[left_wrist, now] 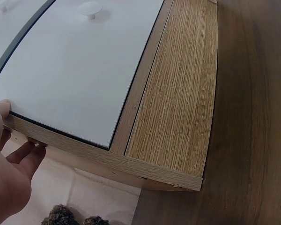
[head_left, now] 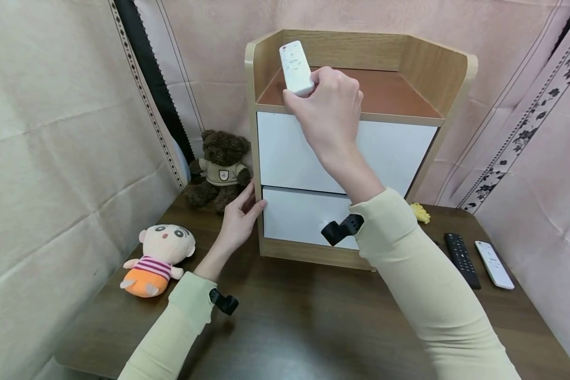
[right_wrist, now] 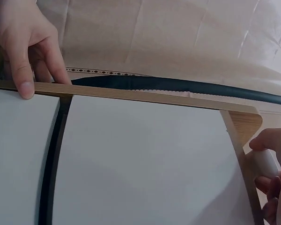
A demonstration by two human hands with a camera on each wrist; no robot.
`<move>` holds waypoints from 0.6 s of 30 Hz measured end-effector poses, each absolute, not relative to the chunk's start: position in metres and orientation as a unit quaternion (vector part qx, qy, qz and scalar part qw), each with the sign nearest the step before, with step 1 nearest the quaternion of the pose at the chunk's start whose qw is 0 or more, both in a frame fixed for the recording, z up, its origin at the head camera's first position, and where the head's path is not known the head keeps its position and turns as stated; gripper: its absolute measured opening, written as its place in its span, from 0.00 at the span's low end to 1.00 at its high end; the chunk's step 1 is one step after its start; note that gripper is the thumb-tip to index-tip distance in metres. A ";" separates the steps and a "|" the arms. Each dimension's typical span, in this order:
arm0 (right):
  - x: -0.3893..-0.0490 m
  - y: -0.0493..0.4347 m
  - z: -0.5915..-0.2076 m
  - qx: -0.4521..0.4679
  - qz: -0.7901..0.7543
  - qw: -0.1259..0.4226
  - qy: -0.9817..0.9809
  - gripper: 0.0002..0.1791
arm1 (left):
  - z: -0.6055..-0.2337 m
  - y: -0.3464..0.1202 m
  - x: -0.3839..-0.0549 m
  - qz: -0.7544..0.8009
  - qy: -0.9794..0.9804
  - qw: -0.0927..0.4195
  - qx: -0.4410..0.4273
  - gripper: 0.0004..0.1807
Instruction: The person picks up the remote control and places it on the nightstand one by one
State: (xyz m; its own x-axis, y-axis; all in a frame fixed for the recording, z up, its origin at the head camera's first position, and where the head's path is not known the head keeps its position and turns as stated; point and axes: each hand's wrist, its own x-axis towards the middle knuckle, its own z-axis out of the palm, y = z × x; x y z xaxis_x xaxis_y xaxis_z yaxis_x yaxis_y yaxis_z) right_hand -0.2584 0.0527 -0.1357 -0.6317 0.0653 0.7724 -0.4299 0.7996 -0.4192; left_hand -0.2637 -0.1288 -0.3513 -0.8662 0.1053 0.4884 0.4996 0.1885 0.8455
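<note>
The right hand [head_left: 331,108] is grasping a white remote [head_left: 294,66], its fingers and thumb pinching the lower end while the other end is pointing upward. In the head view, the remote is appearing against the open top shelf [head_left: 380,87] of a wooden cabinet [head_left: 315,257]; whether it is hanging over the shelf or in front of it cannot be told. The left hand [head_left: 237,221] is gripping the cabinet's left front edge, its thumb lying on the front and its fingers pressing the outer side. Between the hands, an upper drawer [head_left: 296,153] and a lower drawer [head_left: 296,214] are showing white fronts, both sitting closed. Beside the cabinet, a brown teddy bear [head_left: 223,169] is sitting upright, and nearer, a plush doll [head_left: 159,258] is reclining on the brown worktop [head_left: 285,327]. Farther right, a black remote [head_left: 462,259] and another white remote [head_left: 494,265] are lying side by side near a yellow object [head_left: 420,212].
</note>
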 end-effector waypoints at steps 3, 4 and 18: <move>-0.261 0.049 -0.137 0.093 0.271 0.408 -0.867 0.19 | -0.353 -0.129 -0.264 -0.598 -0.758 0.169 -0.200 0.33; -0.262 0.049 -0.138 0.090 0.266 0.407 -0.869 0.19 | -0.356 -0.129 -0.267 -0.594 -0.760 0.172 -0.200 0.33; -0.265 0.046 -0.140 0.095 0.234 0.404 -0.879 0.27 | -0.378 -0.135 -0.288 -0.580 -0.763 0.198 -0.208 0.34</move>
State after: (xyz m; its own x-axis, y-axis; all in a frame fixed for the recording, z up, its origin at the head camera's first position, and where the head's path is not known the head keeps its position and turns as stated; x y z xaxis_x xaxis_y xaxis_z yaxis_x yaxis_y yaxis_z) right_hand -0.2653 0.0463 -0.1395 -0.6550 0.0225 0.7553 -0.3564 0.8722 -0.3351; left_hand -0.2883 -0.1350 -0.3777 -0.8351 0.0881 0.5430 0.5467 0.2416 0.8017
